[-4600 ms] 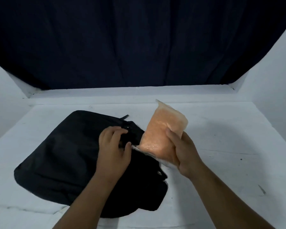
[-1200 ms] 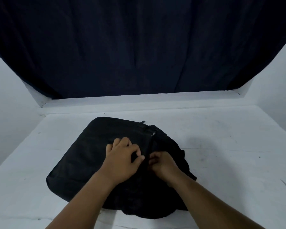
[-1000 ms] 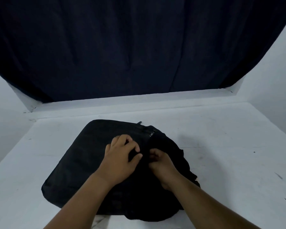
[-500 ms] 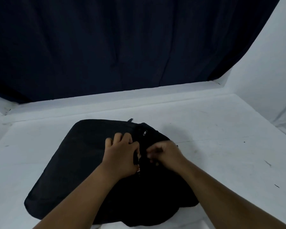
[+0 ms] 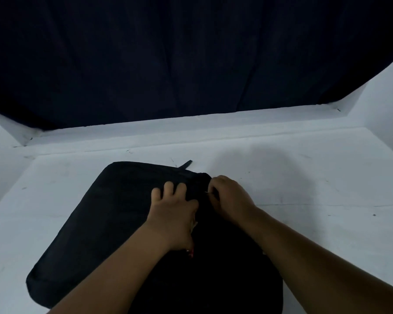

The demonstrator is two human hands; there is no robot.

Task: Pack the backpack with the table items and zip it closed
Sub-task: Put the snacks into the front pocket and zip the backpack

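A black backpack (image 5: 104,223) lies flat on the white table (image 5: 315,223), its top end toward the right. My left hand (image 5: 175,214) presses on the fabric near the zip line, fingers spread forward. My right hand (image 5: 229,198) sits at the bag's far upper corner, fingers curled and pinching a small metal zipper pull. A bit of pale and red material shows in the gap below my left hand. The orange packet is not in sight.
A dark curtain (image 5: 191,60) hangs behind the table. White walls (image 5: 390,109) close in the left and right sides. A short black strap tab (image 5: 186,164) sticks out from the bag's far edge.
The orange packet went out of sight into the bag. My right hand has moved along the zip line away from me to the bag's far corner. My left hand stays on the fabric.
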